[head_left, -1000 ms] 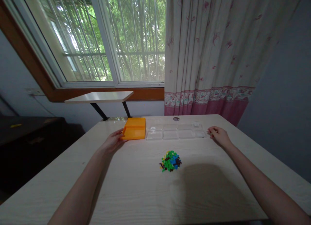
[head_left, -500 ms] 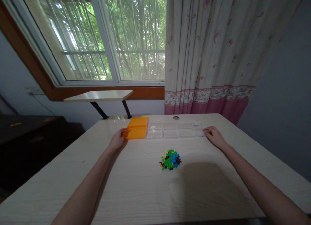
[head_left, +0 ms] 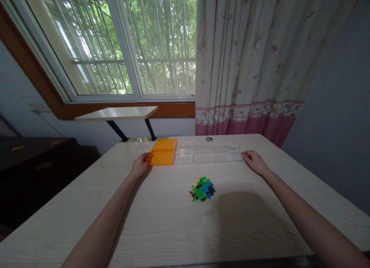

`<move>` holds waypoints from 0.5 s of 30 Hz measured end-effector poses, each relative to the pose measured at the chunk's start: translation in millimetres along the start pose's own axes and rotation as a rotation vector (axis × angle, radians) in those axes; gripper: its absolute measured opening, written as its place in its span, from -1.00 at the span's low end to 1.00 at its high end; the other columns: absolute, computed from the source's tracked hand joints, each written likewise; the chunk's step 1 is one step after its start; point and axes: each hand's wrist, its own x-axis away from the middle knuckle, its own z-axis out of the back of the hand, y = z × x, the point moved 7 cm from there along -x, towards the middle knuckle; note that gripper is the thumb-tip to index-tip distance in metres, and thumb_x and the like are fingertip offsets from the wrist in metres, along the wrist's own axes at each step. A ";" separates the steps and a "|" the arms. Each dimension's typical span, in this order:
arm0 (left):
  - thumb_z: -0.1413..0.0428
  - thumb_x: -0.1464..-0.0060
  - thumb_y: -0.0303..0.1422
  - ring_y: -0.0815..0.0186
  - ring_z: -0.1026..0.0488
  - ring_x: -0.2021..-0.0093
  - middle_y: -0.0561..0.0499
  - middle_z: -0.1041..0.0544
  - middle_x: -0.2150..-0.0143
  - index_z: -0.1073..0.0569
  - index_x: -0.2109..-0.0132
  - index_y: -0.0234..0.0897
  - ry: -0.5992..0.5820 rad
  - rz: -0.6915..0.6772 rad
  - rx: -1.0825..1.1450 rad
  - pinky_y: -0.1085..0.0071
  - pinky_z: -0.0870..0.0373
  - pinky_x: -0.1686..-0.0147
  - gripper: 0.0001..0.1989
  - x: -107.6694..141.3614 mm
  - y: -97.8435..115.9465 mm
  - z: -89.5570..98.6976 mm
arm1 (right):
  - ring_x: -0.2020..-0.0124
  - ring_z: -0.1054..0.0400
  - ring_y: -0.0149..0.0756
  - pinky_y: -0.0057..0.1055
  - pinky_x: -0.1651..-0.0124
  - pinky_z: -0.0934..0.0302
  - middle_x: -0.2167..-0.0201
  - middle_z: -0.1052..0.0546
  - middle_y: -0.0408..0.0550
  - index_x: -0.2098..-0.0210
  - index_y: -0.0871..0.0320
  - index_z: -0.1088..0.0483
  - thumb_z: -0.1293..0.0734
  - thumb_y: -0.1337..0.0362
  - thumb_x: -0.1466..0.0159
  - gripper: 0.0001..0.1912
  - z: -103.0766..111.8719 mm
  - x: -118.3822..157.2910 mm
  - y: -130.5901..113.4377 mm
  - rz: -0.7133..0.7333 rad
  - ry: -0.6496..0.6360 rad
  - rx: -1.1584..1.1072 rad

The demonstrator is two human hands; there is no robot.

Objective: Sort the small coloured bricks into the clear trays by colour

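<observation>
Pale flat shelf on slanted black legs: at far left corner of the pale wooden table. Round dark-and-silver disc: near far edge. Beyond that edge: white-framed barred window; cream floral curtain, pink hem.

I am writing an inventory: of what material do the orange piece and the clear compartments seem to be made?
The orange piece looks like smooth plastic, from its even colour. The clear compartments seem glossy transparent plastic: tabletop shows through, rims catch light.

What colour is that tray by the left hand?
The tray is orange; the head view shows it best.
</observation>
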 end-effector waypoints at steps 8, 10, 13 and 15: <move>0.10 0.04 -0.48 0.27 -0.36 0.05 -0.09 -0.43 0.04 -0.33 0.03 -0.34 0.010 -0.061 -0.014 0.37 -0.24 0.03 -0.61 -0.3 3.4 -5.1 | 0.30 -0.31 -0.33 -0.40 0.15 -0.17 0.29 -0.43 0.01 0.26 0.21 -0.39 -0.15 0.29 -0.16 -0.76 2.7 -0.1 -0.2 -0.036 -0.029 0.022; 0.10 0.03 -0.47 0.27 -0.37 0.06 -0.09 -0.43 0.04 -0.33 0.02 -0.34 0.007 -0.063 -0.006 0.37 -0.25 0.03 -0.61 1.0 6.5 -7.4 | 0.30 -0.31 -0.33 -0.41 0.16 -0.17 0.29 -0.43 0.01 0.26 0.21 -0.39 -0.16 0.30 -0.15 -0.76 4.3 -0.5 3.2 -0.047 -0.020 0.022; 0.12 0.01 -0.46 0.26 -0.36 0.06 -0.10 -0.41 0.02 -0.32 0.01 -0.34 -0.008 -0.077 -0.001 0.37 -0.24 0.03 -0.61 3.8 13.6 -11.4 | 0.31 -0.32 -0.32 -0.41 0.18 -0.17 0.30 -0.44 0.01 0.26 0.22 -0.38 -0.16 0.30 -0.14 -0.76 6.2 -1.2 10.6 -0.065 -0.005 0.026; 0.13 0.01 -0.45 0.26 -0.35 0.04 -0.12 -0.40 0.01 -0.31 0.01 -0.37 -0.024 -0.094 -0.004 0.36 -0.23 0.02 -0.61 6.0 19.7 -14.0 | 0.31 -0.32 -0.32 -0.41 0.18 -0.17 0.31 -0.44 0.02 0.26 0.23 -0.38 -0.16 0.29 -0.14 -0.75 7.3 -1.6 14.9 -0.070 0.003 0.031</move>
